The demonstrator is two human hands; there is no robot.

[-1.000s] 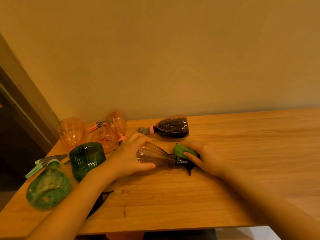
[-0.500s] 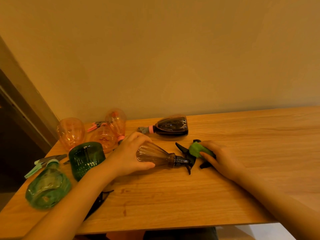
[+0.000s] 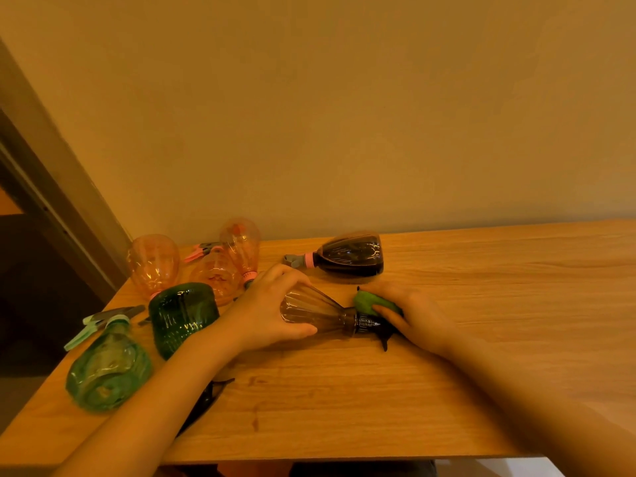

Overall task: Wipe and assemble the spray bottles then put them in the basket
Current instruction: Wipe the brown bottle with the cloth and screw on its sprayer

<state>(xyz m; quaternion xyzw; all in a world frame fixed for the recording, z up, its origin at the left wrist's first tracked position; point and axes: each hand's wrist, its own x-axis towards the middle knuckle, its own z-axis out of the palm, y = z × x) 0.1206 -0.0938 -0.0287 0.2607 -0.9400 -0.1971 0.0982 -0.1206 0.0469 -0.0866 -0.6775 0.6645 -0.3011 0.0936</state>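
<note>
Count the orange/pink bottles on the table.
3, clustered at the far left of the table: one upside-down bottle leftmost, one lying bottle in the middle, one neck-down bottle behind it. They overlap, so another may be hidden.

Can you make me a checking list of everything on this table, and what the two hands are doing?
Surface: wooden table, bare grain at the right.
Job's things: clear brown bottle lying on its side, black spray head at its neck; green cloth on that head. No basket seen.
Clutter: dark bottle, three orange bottles, two green bottles, all to the left and behind; loose trigger heads among them.
Hands: left hand grips the clear brown bottle; right hand presses the green cloth with its fingers.
Cables: nothing seen.
Surroundings: plain wall, dark doorframe at the left.
</note>
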